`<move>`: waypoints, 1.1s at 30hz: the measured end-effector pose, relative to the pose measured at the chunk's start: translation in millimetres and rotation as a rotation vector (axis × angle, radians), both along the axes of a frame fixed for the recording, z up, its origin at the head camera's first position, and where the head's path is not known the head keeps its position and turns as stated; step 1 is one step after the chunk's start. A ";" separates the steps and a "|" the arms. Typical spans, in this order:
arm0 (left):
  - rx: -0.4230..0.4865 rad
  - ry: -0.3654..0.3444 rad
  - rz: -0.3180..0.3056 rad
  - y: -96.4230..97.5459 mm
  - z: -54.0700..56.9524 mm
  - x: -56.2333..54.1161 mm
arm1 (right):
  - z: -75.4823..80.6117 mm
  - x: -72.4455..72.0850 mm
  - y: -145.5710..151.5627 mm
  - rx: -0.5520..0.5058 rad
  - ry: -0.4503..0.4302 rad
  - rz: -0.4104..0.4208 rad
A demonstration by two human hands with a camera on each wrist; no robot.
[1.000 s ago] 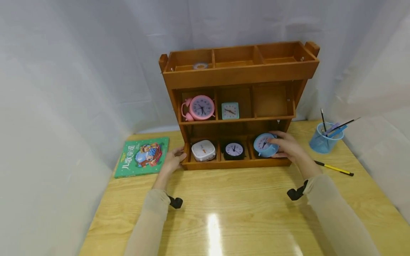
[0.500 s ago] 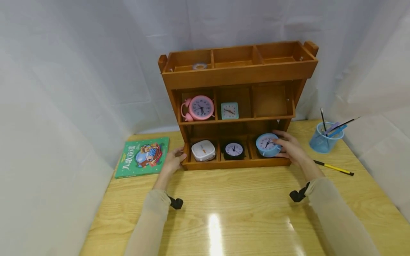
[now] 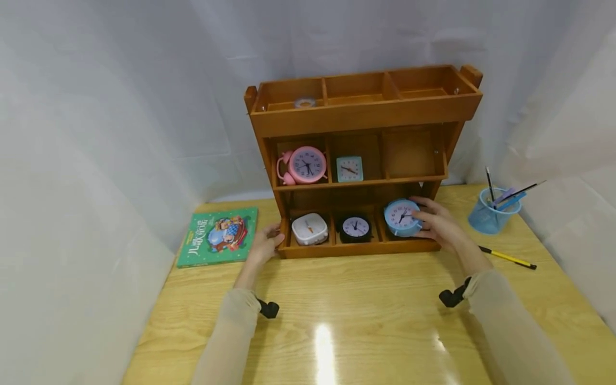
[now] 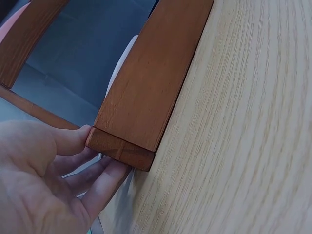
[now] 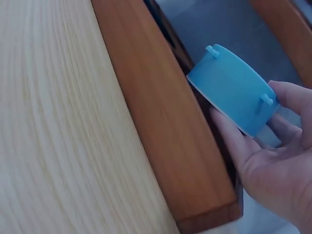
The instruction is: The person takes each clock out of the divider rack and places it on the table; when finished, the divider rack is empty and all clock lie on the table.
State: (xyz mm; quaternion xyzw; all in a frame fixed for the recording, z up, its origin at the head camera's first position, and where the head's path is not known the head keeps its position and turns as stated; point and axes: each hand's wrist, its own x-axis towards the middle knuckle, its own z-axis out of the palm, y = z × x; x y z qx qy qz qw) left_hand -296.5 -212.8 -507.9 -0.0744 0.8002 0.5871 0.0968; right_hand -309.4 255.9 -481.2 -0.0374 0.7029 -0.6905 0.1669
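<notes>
My right hand (image 3: 437, 223) grips a round light-blue alarm clock (image 3: 401, 217) at the right bottom compartment of a brown wooden shelf (image 3: 356, 248). Its pale dial faces out, a little tilted; in the right wrist view, the blue clock's (image 5: 234, 87) side shows two small feet, with thumb and fingers around its edge. At the shelf's lower left corner, my left hand (image 3: 266, 245) holds the side, thumb and fingertips against the wood (image 4: 122, 148). A white clock (image 3: 309, 229) and a black round clock (image 3: 355, 228) occupy the other bottom compartments.
On the middle tier sit a pink twin-bell clock (image 3: 307, 164) and a small mint square clock (image 3: 349, 169). A tape roll (image 3: 305, 102) lies on top. A green book (image 3: 218, 236) is left; a blue pen cup (image 3: 491, 214) and yellow-black pen (image 3: 507, 258) are right.
My right hand has moved the blue clock slightly right and turned its dial straighter within the compartment. My left hand stays at the shelf corner. The head view has shifted a little.
</notes>
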 end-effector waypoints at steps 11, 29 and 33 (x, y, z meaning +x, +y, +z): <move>-0.001 -0.002 0.009 -0.2 -1.2 -1.3 | 16.1 22.8 -43.3 -0.245 -0.036 0.136; 0.036 -0.034 0.008 0.1 5.3 1.9 | 22.4 58.7 -135.4 -0.284 -0.169 0.457; 0.033 -0.023 0.018 0.6 1.9 1.4 | 16.5 62.7 -151.8 -0.246 -0.175 0.501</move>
